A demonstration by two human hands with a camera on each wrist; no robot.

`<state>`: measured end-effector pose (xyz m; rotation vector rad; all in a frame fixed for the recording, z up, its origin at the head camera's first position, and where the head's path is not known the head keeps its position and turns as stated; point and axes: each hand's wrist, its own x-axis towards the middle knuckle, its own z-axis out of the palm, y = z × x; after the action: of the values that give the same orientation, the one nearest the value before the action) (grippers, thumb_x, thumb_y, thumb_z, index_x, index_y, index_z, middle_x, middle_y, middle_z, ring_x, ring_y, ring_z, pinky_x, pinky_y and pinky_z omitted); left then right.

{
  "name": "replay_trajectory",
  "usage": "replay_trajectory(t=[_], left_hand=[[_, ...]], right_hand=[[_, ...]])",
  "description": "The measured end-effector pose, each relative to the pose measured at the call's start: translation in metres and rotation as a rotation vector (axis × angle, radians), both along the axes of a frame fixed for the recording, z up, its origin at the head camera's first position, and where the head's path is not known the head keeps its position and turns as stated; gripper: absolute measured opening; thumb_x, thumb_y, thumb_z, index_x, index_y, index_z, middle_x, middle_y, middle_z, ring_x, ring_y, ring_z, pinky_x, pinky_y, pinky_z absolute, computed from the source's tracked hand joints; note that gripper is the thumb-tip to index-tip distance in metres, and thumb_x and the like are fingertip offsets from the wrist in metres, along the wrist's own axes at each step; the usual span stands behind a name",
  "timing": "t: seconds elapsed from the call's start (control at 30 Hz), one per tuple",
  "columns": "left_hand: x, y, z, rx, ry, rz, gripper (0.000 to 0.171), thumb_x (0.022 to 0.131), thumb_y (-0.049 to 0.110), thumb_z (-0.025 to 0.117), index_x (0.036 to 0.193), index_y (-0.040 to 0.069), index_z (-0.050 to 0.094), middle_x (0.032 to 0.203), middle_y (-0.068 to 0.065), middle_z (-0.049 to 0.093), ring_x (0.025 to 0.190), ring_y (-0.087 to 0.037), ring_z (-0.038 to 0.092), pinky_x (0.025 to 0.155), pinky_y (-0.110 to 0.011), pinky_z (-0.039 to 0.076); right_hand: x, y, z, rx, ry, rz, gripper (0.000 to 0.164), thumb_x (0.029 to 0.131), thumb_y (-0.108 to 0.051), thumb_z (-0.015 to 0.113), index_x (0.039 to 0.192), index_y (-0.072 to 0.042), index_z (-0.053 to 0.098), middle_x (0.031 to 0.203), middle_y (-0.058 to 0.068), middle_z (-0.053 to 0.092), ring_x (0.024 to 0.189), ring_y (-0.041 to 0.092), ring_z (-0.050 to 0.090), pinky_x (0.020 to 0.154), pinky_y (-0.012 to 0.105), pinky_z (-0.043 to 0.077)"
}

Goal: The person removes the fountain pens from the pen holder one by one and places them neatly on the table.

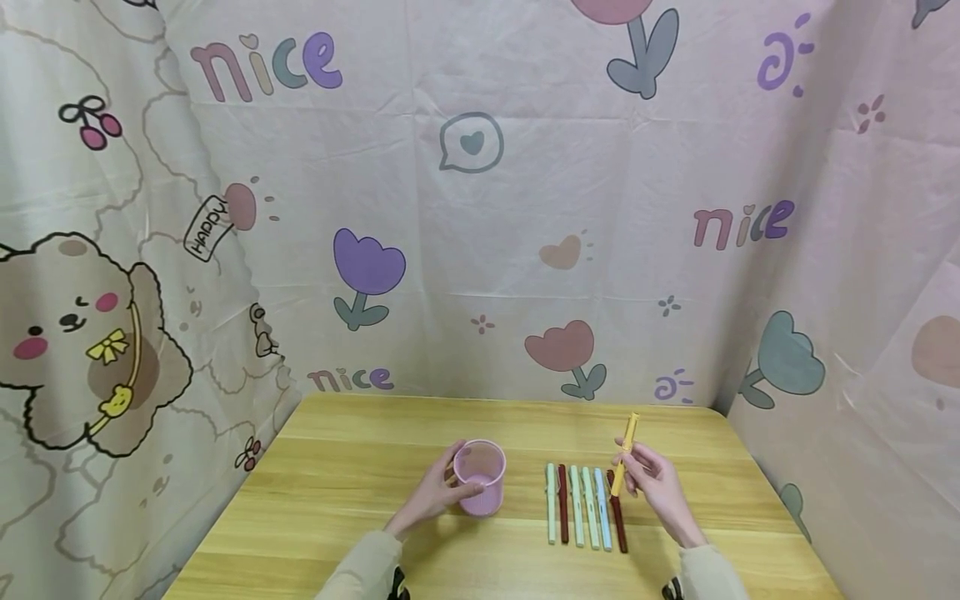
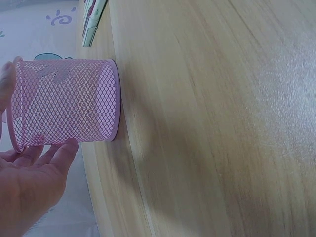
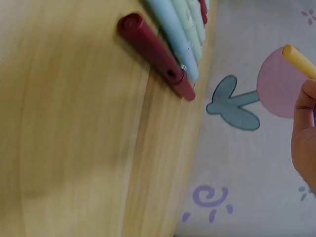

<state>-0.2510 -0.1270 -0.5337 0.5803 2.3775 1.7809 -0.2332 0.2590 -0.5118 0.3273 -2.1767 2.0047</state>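
A pink mesh pen holder (image 1: 481, 497) stands upright on the table, and my left hand (image 1: 437, 490) grips it round its side near the rim. In the left wrist view its mesh wall (image 2: 64, 101) shows between thumb and fingers. My right hand (image 1: 654, 477) pinches a yellow pen (image 1: 628, 442) between thumb and fingers, raised over the right end of a row of pens. That row has several pale green pens (image 1: 577, 506), a blue pen (image 1: 603, 508) and two dark red pens (image 1: 563, 503), all lying side by side.
The wooden table (image 1: 345, 475) has a light grain. Behind it hangs a patterned cloth (image 1: 465, 233) with flowers and lettering, and more cloth closes in the left and right sides. The row of pens lies right of the pen holder.
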Motion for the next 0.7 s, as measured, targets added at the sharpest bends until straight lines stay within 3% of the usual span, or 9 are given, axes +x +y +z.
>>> replay_trajectory(t=[0.27,0.53,0.7], left_hand=[[0.001,0.000,0.000,-0.005,0.000,0.006,0.095,0.088,0.018,0.079,0.155,-0.010,0.018,0.158,-0.038,0.026,0.141,-0.060,0.034,0.117,-0.063,0.036],[0.003,0.000,0.003,-0.021,0.021,0.005,0.093,0.088,0.019,0.078,0.154,-0.011,0.019,0.156,-0.039,0.028,0.139,-0.060,0.036,0.115,-0.062,0.039],[0.005,0.000,0.004,-0.008,0.011,0.011,0.092,0.088,0.014,0.078,0.154,-0.012,0.019,0.156,-0.039,0.028,0.139,-0.060,0.036,0.115,-0.062,0.039]], right_hand=[[0.005,0.013,-0.006,0.146,-0.104,-0.140,0.036,0.100,-0.008,0.060,0.126,0.016,0.051,0.082,-0.008,0.072,0.057,0.004,0.055,0.048,0.020,0.049],[0.007,0.022,-0.019,0.237,-0.207,-0.166,0.025,0.095,-0.003,0.064,0.113,0.014,0.057,0.081,0.007,0.067,0.054,0.010,0.056,0.045,0.021,0.049],[0.008,0.026,-0.026,0.350,-0.247,-0.150,0.024,0.096,-0.006,0.063,0.111,0.012,0.058,0.088,0.012,0.064,0.054,0.010,0.055,0.045,0.021,0.050]])
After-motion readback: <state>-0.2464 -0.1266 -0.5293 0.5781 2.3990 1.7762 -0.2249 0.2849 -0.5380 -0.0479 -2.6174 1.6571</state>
